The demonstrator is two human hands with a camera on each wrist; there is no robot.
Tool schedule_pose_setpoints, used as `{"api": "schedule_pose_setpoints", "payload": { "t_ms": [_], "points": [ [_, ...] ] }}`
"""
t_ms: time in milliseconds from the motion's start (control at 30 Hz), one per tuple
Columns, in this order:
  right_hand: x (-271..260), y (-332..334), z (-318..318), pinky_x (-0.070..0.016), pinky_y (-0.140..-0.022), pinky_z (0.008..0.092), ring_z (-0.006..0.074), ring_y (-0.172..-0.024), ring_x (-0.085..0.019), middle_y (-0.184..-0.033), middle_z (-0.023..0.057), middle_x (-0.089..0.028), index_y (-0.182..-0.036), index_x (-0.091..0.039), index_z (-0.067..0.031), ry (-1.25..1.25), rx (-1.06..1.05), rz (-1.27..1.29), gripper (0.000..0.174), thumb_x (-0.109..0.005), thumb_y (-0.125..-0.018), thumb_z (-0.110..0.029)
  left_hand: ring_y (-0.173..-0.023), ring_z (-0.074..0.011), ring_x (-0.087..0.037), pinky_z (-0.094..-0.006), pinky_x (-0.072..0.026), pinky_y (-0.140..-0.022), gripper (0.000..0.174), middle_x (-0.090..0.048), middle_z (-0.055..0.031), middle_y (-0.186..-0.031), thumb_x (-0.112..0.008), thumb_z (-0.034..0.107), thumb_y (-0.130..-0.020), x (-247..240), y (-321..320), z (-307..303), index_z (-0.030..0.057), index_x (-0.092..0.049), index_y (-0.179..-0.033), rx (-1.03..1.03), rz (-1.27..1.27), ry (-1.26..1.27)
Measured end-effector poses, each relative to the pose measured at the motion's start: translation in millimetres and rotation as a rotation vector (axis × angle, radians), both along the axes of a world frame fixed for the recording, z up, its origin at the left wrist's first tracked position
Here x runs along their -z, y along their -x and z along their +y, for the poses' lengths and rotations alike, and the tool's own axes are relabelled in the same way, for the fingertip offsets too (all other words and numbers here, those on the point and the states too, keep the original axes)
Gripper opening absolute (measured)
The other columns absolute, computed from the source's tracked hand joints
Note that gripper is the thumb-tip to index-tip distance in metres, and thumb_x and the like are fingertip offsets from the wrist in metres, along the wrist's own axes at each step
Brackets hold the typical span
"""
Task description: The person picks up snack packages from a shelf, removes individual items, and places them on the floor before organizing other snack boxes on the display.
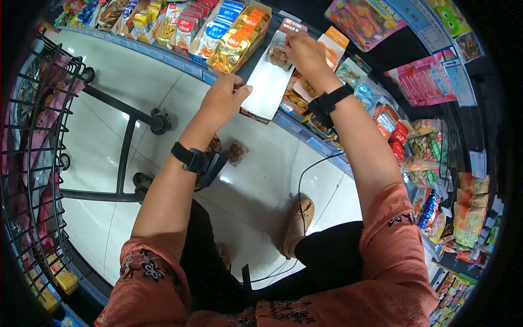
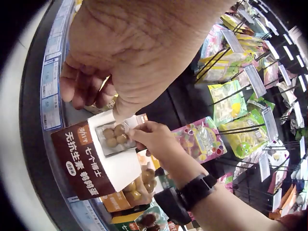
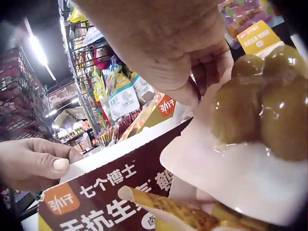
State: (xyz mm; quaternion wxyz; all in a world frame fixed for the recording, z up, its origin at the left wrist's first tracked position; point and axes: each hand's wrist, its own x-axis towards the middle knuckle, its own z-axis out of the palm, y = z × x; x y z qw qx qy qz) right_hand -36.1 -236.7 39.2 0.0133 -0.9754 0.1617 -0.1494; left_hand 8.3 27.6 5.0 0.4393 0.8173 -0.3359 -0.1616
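Observation:
A brown-fronted box with a white inside (image 1: 264, 87) sits at the shelf edge; its dark front panel (image 2: 82, 163) shows in the left wrist view. In its far end lies a clear packet of brown round eggs (image 1: 278, 56). My right hand (image 1: 310, 57) reaches into that end, and its fingers pinch the packet's edge (image 2: 115, 136). Beside the box's left side is my left hand (image 1: 218, 106), thumb at the rim and fingers loosely bent (image 3: 41, 161). Nothing is held in it.
Open boxes of snack packets (image 1: 239, 38) stand to the left, with more egg boxes (image 2: 122, 198) to the right. Hanging bags (image 1: 419, 80) line the right side. A wire cart (image 1: 41, 125) stands at left. Two packets, one of them brown (image 1: 236, 152), lie on the floor below.

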Motion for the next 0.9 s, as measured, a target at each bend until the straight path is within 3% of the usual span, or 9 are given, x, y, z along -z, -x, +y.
{"api": "schedule_pose_setpoints", "payload": {
  "t_ms": [133,233,433,500,733,833,900],
  "points": [
    [-2.0,5.1,-0.8,-0.0545,-0.084,0.0461,0.0361,-0.102,-0.068,-0.114,0.0153,-0.068,-0.105,-0.069,-0.0089,0.004,-0.041,-0.031,0.019,-0.061,-0.092,-0.019,-0.106,-0.0295,-0.067,-0.0387,-0.0519,-0.093,0.053,-0.069,-0.0207,-0.114,-0.071,0.042,-0.096,-7.6,3.3,-0.3,-0.0048,-0.065,-0.119,0.005,0.033,-0.022],
    [-5.2,9.3,2.7,-0.0568,-0.085,0.0453,0.0353,-0.102,-0.070,-0.109,0.0188,-0.071,-0.107,-0.071,-0.0036,0.018,-0.073,-0.036,0.023,-0.061,-0.089,-0.013,-0.105,-0.0280,-0.067,-0.0380,-0.0519,-0.093,0.054,-0.070,-0.0200,-0.113,-0.071,0.044,-0.095,-11.9,4.4,-0.3,-0.0048,-0.065,-0.119,-0.002,0.080,-0.013],
    [7.1,-2.7,-1.6,-0.0576,-0.083,0.0463,0.0356,-0.101,-0.071,-0.103,0.0188,-0.073,-0.101,-0.073,-0.0026,0.069,-0.024,0.028,0.020,-0.061,-0.089,-0.014,-0.104,-0.0251,-0.067,-0.0368,-0.0519,-0.092,0.054,-0.071,-0.0181,-0.110,-0.070,0.045,-0.096,-5.8,-0.3,1.8,-0.0038,-0.066,-0.119,-0.004,0.083,-0.013],
    [11.5,-3.7,-5.2,-0.0564,-0.084,0.0471,0.0357,-0.101,-0.070,-0.108,0.0162,-0.072,-0.101,-0.072,-0.0059,0.057,-0.020,0.031,0.021,-0.057,-0.092,-0.018,-0.104,-0.0245,-0.067,-0.0365,-0.0519,-0.092,0.053,-0.071,-0.0177,-0.109,-0.070,0.045,-0.096,-2.8,-1.5,4.2,-0.0034,-0.066,-0.119,-0.005,0.067,0.001],
    [18.2,4.7,-9.9,-0.0552,-0.085,0.0483,0.0382,-0.099,-0.069,-0.115,0.0173,-0.068,-0.101,-0.070,-0.0064,0.025,-0.102,-0.092,0.022,-0.060,-0.091,-0.023,-0.098,-0.0280,-0.067,-0.0380,-0.0513,-0.090,0.059,-0.071,-0.0200,-0.103,-0.064,0.052,-0.097,-11.0,-0.4,8.5,-0.0044,-0.068,-0.112,-0.004,0.104,0.009],
    [12.9,8.0,-10.1,-0.0557,-0.082,0.0484,0.0365,-0.099,-0.069,-0.107,0.0174,-0.068,-0.101,-0.072,-0.0050,0.055,-0.153,-0.112,0.024,-0.064,-0.089,-0.024,-0.097,-0.0280,-0.068,-0.0394,-0.0524,-0.085,0.066,-0.071,-0.0185,-0.105,-0.056,0.061,-0.098,-6.6,-6.8,8.7,-0.0031,-0.067,-0.112,-0.021,0.057,-0.017],
    [10.0,10.2,-7.6,-0.0561,-0.083,0.0480,0.0359,-0.102,-0.068,-0.108,0.0174,-0.068,-0.104,-0.072,-0.0046,0.037,-0.130,-0.084,0.026,-0.067,-0.088,-0.025,-0.099,-0.0384,-0.067,-0.0443,-0.0507,-0.088,0.066,-0.071,-0.0250,-0.104,-0.052,0.059,-0.100,1.6,-9.0,11.2,-0.0040,-0.068,-0.111,-0.061,0.111,0.017]
  ]
}}
